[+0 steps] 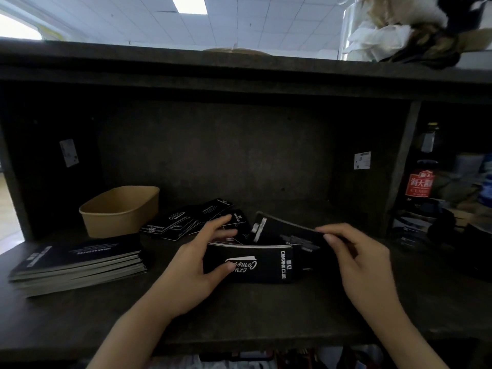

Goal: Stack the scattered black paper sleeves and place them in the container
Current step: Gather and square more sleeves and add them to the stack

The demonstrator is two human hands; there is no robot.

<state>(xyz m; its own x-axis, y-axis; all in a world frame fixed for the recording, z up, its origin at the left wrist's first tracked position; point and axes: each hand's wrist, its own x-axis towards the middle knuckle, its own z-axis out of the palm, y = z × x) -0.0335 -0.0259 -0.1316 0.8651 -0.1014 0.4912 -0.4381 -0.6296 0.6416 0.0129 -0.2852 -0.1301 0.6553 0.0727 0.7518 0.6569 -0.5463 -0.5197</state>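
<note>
My left hand [197,262] grips a thick bundle of black paper sleeves [263,265] printed "CAMPING CLUB", standing on edge on the dark shelf. My right hand [362,259] pinches a single black sleeve [282,225] by its right end and holds it tilted just above and behind the bundle. Several loose sleeves [191,219] lie scattered behind my left hand. A neat stack of sleeves [77,262] rests flat at the left. The brown paper container [119,211] stands open at the back left with nothing visible inside.
The dark shelf [266,310] sits in a recess with a low top board [239,73] overhead and a side divider [402,166] at the right. Beyond the divider stands a dark bottle [422,174] with a red label among clutter.
</note>
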